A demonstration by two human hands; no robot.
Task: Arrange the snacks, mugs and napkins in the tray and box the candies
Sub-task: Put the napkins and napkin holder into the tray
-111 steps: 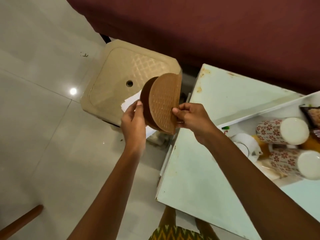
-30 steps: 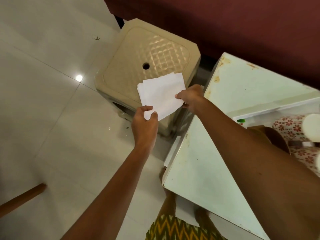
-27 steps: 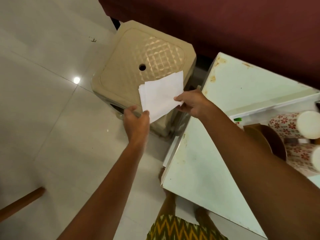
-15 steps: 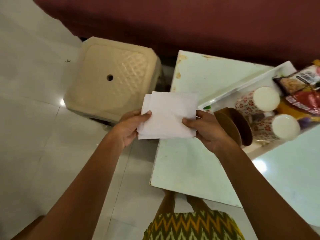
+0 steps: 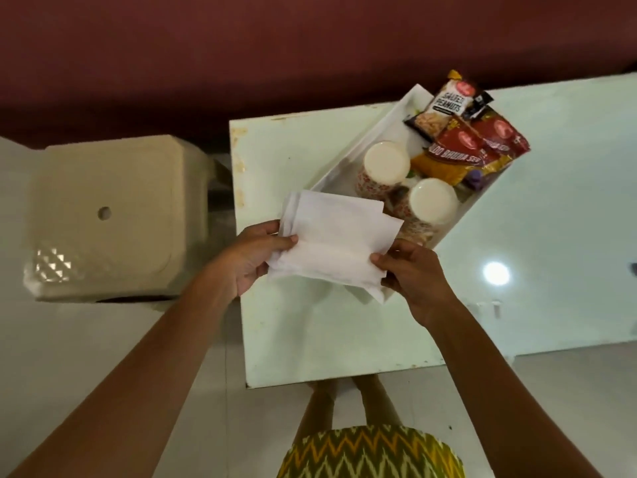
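Note:
A stack of white napkins (image 5: pixel 332 241) is held between both hands over the near end of the white tray (image 5: pixel 365 139). My left hand (image 5: pixel 250 258) pinches its left edge and my right hand (image 5: pixel 415 277) its lower right corner. Inside the tray lie two floral mugs (image 5: pixel 386 167) (image 5: pixel 432 203) on their sides, with their white bases facing me. Behind them, several snack packets (image 5: pixel 463 141) fill the tray's far end. The napkins hide the tray's near end.
The tray rests on a pale green table (image 5: pixel 544 208) with a lamp glare at its right. A beige plastic stool (image 5: pixel 107 219) stands on the tiled floor to the left. A dark red wall runs behind. My feet show under the table edge.
The brown round plates went from my hands into the tray. Both hands then lifted the napkins off the stool and carried them right, over the tray's near end.

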